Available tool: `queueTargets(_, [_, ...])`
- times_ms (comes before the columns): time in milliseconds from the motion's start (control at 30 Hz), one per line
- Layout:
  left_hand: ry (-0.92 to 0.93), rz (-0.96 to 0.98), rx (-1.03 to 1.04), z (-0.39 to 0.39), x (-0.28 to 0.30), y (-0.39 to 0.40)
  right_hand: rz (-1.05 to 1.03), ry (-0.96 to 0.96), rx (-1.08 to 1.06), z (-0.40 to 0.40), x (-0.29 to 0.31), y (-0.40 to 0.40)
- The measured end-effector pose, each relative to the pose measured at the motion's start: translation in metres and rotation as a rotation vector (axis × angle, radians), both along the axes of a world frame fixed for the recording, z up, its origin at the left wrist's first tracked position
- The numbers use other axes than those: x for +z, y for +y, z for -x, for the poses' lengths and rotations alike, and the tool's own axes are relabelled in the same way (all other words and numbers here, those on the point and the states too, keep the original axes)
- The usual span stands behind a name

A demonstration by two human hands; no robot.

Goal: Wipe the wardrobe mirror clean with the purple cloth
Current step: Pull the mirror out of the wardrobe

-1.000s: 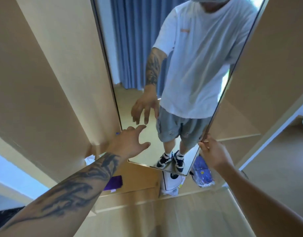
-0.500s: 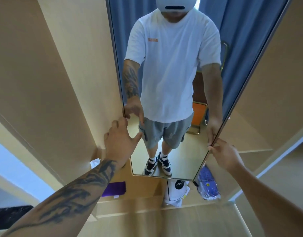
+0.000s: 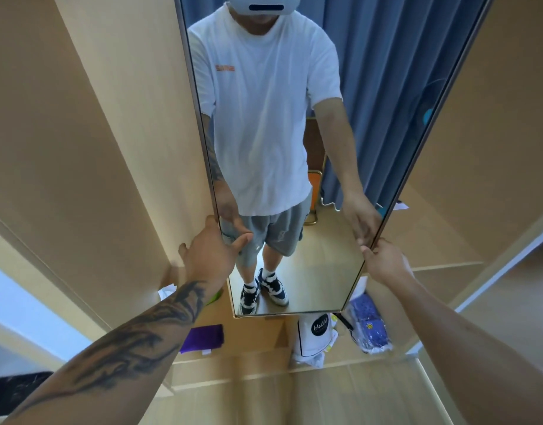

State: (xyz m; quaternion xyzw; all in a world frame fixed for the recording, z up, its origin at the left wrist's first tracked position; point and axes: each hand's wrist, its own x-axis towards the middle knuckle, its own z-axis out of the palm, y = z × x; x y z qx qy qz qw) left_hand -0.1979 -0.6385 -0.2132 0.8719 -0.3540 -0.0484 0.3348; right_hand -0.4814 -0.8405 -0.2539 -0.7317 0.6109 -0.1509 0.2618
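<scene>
Below the mirror, whose rigid, fragile edges my left hand and right hand pinch, the purple cloth lies folded on the wardrobe floor, probably soft, light, easily grabbed anywhere.

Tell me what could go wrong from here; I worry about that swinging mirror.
1. The left hand and right hand grip opposite edges of the tall metal-framed mirror; fingers may smear the glass or get pinched against the wardrobe panel.
2. The folded purple cloth lies on the shelf below, unheld, so wiping means letting go with one hand.
</scene>
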Motion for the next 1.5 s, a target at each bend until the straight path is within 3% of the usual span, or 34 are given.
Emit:
queueTargets(167, [0.004,0.004,-0.009,0.0,0.004,0.001,-0.084,0.028,-0.031,-0.007,0.003,-0.002])
queueTargets(633, [0.006,0.114,-0.024,-0.001,0.018,0.002,0.036,-0.063,-0.034,-0.002,0.028,0.011])
queueTargets(967, [0.056,0.109,-0.015,0.009,0.018,0.013,-0.107,0.039,0.025,-0.012,0.022,0.038])
queueTargets(1300, [0.087,-0.058,0.007,0.029,-0.047,0.076,-0.177,0.148,0.285,-0.059,-0.027,0.132])
queueTargets(1500, [0.157,-0.331,-0.062,0.021,-0.103,0.107,-0.201,0.302,0.436,-0.083,-0.053,0.177])
